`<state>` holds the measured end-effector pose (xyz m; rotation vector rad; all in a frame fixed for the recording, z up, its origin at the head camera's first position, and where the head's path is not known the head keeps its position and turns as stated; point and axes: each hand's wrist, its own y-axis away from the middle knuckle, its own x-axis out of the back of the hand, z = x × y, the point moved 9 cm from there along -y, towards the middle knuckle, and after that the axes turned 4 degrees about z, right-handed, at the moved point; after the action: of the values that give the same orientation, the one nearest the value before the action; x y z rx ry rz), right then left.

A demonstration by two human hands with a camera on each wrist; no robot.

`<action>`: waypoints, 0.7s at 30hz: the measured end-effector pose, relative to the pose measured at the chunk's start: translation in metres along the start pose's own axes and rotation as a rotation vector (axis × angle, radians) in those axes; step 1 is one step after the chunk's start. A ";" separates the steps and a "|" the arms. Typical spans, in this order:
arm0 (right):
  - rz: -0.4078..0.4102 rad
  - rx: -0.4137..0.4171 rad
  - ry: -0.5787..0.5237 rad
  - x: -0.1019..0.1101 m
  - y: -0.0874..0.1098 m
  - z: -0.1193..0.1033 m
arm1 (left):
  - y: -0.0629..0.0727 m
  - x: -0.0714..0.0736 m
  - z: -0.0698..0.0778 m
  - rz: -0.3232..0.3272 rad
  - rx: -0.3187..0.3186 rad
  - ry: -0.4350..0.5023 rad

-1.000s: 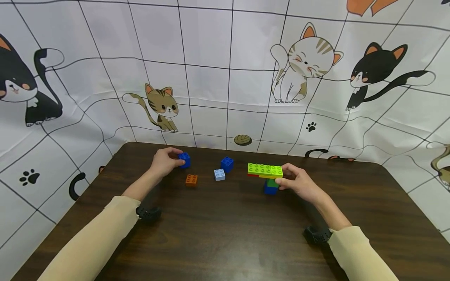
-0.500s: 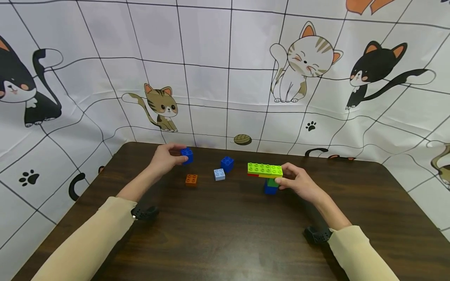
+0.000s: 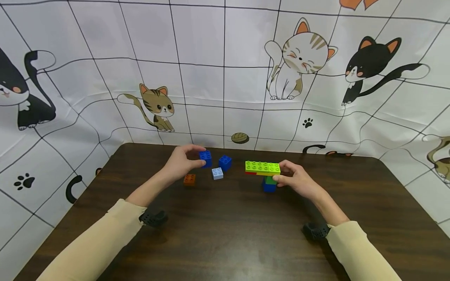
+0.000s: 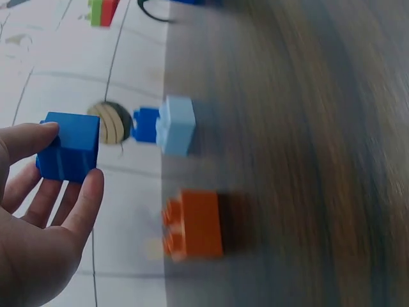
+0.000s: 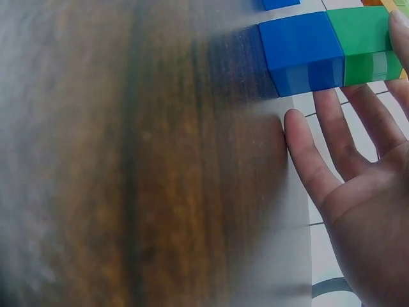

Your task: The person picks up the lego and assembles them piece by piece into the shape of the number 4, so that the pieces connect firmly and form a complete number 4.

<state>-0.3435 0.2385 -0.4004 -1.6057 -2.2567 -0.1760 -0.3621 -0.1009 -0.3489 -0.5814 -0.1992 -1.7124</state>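
A blue building brick (image 3: 205,159) is pinched between the thumb and fingers of my left hand (image 3: 180,164), raised off the table as the left wrist view shows. With my right hand (image 3: 299,182) I hold a brick stack from its right side, thumb at the green brick (image 5: 367,45). That stack has a blue brick (image 5: 303,54) at the bottom and lime-green bricks (image 3: 261,167) across the top, overhanging to the left. Thin red and yellow-orange edges show under the lime ones.
Another blue brick (image 3: 225,162) and a light blue brick (image 3: 217,173) lie between the hands. An orange brick (image 3: 190,180) lies by the left forearm. The dark wooden table (image 3: 225,230) ends at a white cat-patterned cloth (image 3: 204,86) behind.
My left hand has carried the blue brick up and to the right, close to the other blue brick. My right hand and the stack stay in place; the head view shifts slightly.
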 end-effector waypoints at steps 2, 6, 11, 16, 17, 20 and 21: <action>0.000 0.008 0.001 0.000 -0.001 0.000 | 0.001 -0.005 0.008 -0.010 -0.026 0.007; 0.002 0.012 -0.001 -0.001 -0.002 0.001 | -0.001 -0.014 0.021 -0.027 -0.061 0.015; -0.001 -0.003 0.000 -0.003 -0.002 0.002 | -0.003 -0.023 0.036 -0.051 -0.071 0.010; 0.006 -0.014 -0.001 -0.002 -0.001 0.002 | -0.005 -0.035 0.049 -0.066 -0.080 0.019; 0.009 -0.015 -0.003 -0.002 -0.001 0.001 | -0.006 -0.037 0.052 -0.067 -0.083 0.023; 0.012 -0.015 -0.005 -0.001 -0.001 0.001 | -0.008 -0.047 0.060 -0.077 -0.093 0.043; 0.012 -0.015 -0.006 -0.001 0.000 0.001 | -0.009 -0.050 0.062 -0.081 -0.098 0.051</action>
<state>-0.3438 0.2377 -0.4013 -1.6293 -2.2546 -0.1864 -0.3475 -0.0278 -0.3181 -0.6074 -0.1043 -1.8210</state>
